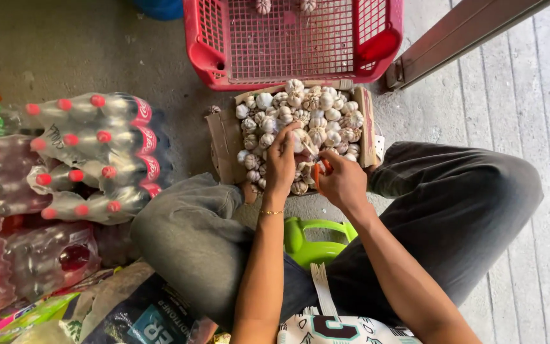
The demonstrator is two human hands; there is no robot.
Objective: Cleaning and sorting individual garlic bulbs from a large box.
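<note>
My left hand (281,162) pinches one garlic bulb (302,140); my right hand (342,181) grips an orange cutter (319,173). The near cardboard box (224,137) looks full; the far red basket (291,38) holds two bulbs.

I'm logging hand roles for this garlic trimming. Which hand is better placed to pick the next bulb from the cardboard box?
Probably the left hand: it holds a garlic bulb directly over the cardboard box. The right hand grips an orange-handled tool, so it's occupied.
</note>
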